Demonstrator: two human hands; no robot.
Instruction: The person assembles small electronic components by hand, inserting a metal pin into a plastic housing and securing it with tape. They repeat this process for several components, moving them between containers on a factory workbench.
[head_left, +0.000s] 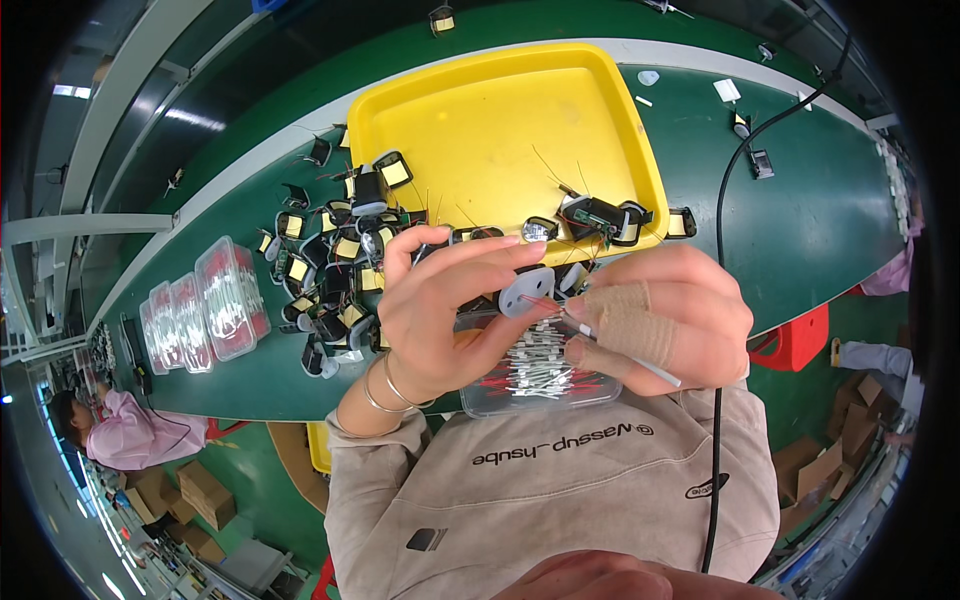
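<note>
Between the fingertips and thumb of my left hand is a round grey disc-shaped part with small holes in its face. Close against it, my right hand, with tape wrapped round several fingers, pinches a thin white stick-like tool. A short red wire shows between the disc and the right fingertips; I cannot tell which of them it is fixed to. Below both hands stands a clear plastic box, full of white-ended pieces with red wires.
A yellow tray holds a few black wired units at its near edge. Left of it lies a pile of similar units with yellow pads. Filled clear boxes stand farther left. A black cable hangs at right. A person in pink sits left.
</note>
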